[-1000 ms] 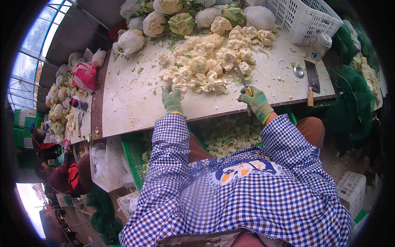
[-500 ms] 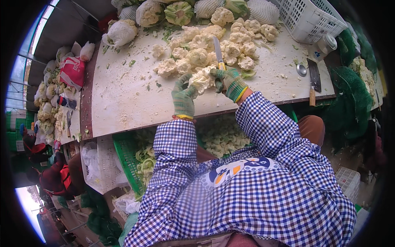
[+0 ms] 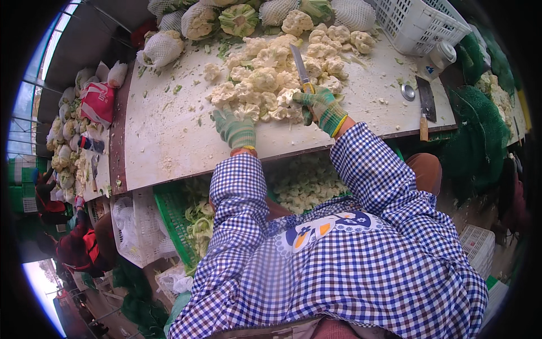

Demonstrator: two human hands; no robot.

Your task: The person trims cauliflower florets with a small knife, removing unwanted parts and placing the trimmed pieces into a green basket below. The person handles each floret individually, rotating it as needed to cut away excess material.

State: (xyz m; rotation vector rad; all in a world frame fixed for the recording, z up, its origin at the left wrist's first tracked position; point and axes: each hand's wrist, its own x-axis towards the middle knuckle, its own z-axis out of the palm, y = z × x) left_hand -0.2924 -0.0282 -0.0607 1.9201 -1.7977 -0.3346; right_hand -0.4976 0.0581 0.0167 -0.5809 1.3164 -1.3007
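Note:
My right hand [image 3: 323, 108], in a green and yellow knit glove, is closed round the yellow handle of a knife [image 3: 299, 65]. Its blade points up and away over a heap of cut cauliflower florets [image 3: 265, 79]. At the near left of the heap, my left hand [image 3: 234, 128] wears the same kind of glove. Its fingers are spread against the nearest florets, with none gripped. Between the two hands, several florets lie loose on the white tabletop [image 3: 169, 130].
Cauliflower heads in white foam nets [image 3: 161, 49] line the far edge. At right are a white crate [image 3: 420, 28], a jar [image 3: 440, 59], a round metal lid [image 3: 407, 92] and a cleaver [image 3: 426, 101]. A green crate [image 3: 175, 217] stands below the table; co-workers [image 3: 82, 243] are at left.
The cauliflower piece held between my hands is down among the florets. My left hand has let go and moved left with fingers spread; my right hand has shifted right, still holding the knife.

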